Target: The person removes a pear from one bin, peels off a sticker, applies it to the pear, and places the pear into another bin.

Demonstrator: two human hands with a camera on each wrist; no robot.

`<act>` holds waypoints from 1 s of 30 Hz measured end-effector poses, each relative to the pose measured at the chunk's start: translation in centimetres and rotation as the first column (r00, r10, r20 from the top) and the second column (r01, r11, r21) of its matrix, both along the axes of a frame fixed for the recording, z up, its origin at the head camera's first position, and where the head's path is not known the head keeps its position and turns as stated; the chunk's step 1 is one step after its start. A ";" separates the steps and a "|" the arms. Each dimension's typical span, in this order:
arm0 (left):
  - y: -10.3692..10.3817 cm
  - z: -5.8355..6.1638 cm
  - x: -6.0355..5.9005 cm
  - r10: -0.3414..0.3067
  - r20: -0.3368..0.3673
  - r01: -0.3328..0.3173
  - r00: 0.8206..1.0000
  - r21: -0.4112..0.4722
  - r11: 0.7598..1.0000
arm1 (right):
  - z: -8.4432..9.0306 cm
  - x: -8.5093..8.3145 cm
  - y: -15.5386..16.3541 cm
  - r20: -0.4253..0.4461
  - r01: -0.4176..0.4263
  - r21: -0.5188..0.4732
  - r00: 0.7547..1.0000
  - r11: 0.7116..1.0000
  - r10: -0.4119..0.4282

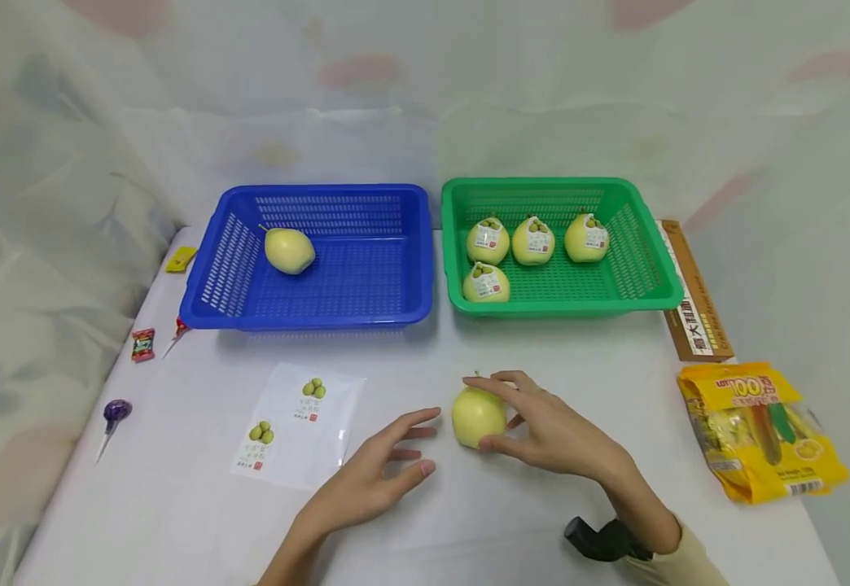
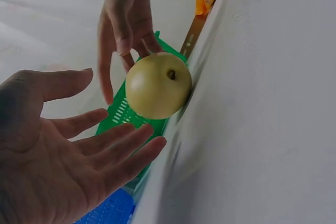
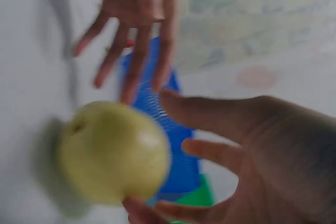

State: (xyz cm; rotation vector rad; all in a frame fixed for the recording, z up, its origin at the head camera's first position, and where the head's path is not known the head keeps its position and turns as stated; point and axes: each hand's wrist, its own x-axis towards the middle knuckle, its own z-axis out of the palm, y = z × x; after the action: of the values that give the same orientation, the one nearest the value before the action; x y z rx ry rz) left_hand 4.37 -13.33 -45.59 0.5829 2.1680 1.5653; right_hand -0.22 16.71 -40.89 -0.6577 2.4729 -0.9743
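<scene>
A pale yellow-green pear [image 1: 478, 419] with a short stem stands on the white table. My right hand [image 1: 553, 431] is spread at the pear's right side, thumb in front and fingers behind. In the right wrist view one fingertip meets the pear's [image 3: 113, 153] edge, while the thumb stays apart from it. To the left of the pear, my left hand [image 1: 366, 480] is held with fingers extended and apart, and nothing is in it. Beside that hand lies a white sticker sheet [image 1: 295, 443] with two pear-picture labels on it.
A blue basket [image 1: 308, 320] at the back left holds one unlabelled pear [image 1: 289, 251]. The green basket [image 1: 564, 308] beside it contains several labelled pears [image 1: 533, 241]. At right lie a brown box [image 1: 699, 301] and a yellow snack bag [image 1: 762, 431]; at left, a purple lollipop [image 1: 116, 411] and wrapped candies [image 1: 142, 345].
</scene>
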 end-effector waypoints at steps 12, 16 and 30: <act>-9.9 0.9 -0.3 0.374 -0.310 -0.435 0.874 -0.155 0.887 | 1.1 -0.9 -10.3 0.012 -0.145 -0.281 0.988 0.949 0.155; -12.9 0.7 0.0 0.456 -0.341 -0.556 0.822 -0.307 0.772 | -2.1 -3.9 -16.6 0.099 -0.101 -0.349 0.985 0.932 0.144; -14.5 -0.2 0.2 0.430 -0.173 -0.463 0.886 -0.377 0.802 | -6.3 -6.8 -24.2 -0.209 0.002 0.004 0.978 1.000 -0.001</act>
State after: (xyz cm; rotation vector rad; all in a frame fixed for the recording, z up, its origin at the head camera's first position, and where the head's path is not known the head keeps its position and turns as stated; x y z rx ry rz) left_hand 4.60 -27.83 -45.83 -0.0148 2.7347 1.2279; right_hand -7.04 -7.54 -47.22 -0.7939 2.6557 -0.9426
